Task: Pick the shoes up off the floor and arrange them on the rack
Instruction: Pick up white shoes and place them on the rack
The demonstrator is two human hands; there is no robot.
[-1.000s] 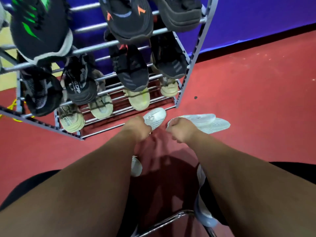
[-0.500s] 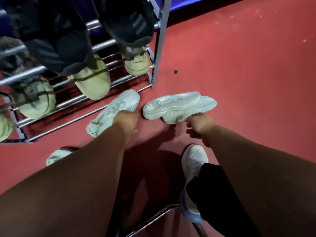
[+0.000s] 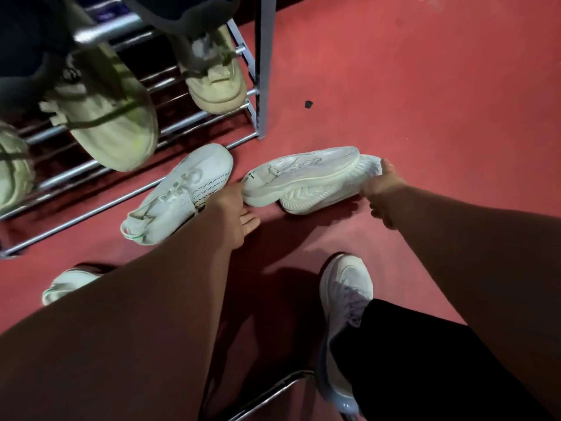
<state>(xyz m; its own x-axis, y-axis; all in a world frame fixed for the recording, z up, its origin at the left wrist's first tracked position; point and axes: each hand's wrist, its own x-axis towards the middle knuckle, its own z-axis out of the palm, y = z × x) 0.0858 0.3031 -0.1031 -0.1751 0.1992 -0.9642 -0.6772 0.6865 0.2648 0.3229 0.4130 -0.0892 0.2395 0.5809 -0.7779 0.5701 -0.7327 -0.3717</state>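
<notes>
Head view: left hand (image 3: 233, 208) has shifted from the lone shoe (image 3: 182, 189) to one end of the stacked pair (image 3: 303, 180), fingers loose; right hand (image 3: 383, 189) now grips the other end. Pair on floor (image 3: 425, 101) beside rack (image 3: 261, 71); lift appears imminent.

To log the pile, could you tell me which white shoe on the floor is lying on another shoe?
The top shoe of the stack, resting on a ribbed-soled shoe; the laced shoe by the rack lies alone.
</notes>
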